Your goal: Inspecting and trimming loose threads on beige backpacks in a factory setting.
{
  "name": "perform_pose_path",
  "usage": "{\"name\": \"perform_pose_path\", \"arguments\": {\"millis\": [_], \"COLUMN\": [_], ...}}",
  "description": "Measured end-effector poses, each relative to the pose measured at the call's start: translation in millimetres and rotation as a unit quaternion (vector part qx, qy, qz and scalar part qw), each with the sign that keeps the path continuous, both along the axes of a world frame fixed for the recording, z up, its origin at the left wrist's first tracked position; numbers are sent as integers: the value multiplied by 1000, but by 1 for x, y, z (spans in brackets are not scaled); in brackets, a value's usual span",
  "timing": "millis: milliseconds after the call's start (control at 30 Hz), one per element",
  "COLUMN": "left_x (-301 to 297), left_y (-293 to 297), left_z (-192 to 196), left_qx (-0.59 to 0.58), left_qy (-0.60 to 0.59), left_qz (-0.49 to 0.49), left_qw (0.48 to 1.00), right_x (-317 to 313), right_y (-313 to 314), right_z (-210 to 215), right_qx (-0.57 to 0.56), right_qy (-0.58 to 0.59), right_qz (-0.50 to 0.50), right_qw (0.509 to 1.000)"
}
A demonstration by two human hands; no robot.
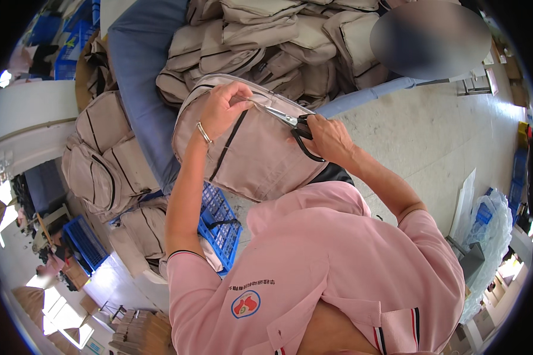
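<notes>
A beige backpack (257,157) with black zips lies across my lap, its top edge against a big heap. My left hand (226,106) is closed in a pinch just over the bag's upper seam; whatever sits between the fingertips is too small to make out. Black-handled scissors (283,116) are gripped in my right hand (330,139), with fingers through and around the loops. Their metal blades point left, and the tips reach close to my left fingertips. Part of the lower handle loop hangs over the bag's right side.
A heap of beige backpacks (249,32) fills a blue padded bin (139,77) ahead. More bags (100,154) are stacked at the left, near a blue plastic crate (220,222). Clear plastic wrap (485,242) stands at the right. A blurred patch covers the far right.
</notes>
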State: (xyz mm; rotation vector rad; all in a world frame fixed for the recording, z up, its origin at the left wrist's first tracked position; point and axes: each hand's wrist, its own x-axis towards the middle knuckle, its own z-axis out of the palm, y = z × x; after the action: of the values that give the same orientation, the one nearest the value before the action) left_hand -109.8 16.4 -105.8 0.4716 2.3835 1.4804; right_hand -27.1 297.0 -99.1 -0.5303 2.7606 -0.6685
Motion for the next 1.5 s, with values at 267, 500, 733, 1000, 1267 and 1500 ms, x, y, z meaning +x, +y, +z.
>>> {"name": "perform_pose_path", "arguments": {"millis": [267, 500, 733, 1000, 1267, 1500], "left_x": [-13, -14, -13, -18, -22, -28], "left_y": [2, 6, 4, 6, 8, 9], "left_z": [0, -6, -5, -11, -15, -31], "left_qx": [-79, -3, 5, -82, -53, -36], "left_qy": [87, 10, -27, -11, -73, -20], "left_qz": [-80, -37, -28, -60, -49, -61], "left_qw": [990, 999, 999, 995, 995, 997], "right_x": [0, -3, -13, -9, -9, 5], "right_y": [0, -3, -11, -16, 14, 2], "right_z": [-9, -9, -3, -3, -19, 18], "right_qx": [-5, 16, 36, 25, -45, 69], "right_qy": [4, 26, 45, -12, -29, 6], "right_qz": [-19, -18, -1, -53, -154, -58], "right_qw": [1000, 999, 998, 998, 987, 996]}}
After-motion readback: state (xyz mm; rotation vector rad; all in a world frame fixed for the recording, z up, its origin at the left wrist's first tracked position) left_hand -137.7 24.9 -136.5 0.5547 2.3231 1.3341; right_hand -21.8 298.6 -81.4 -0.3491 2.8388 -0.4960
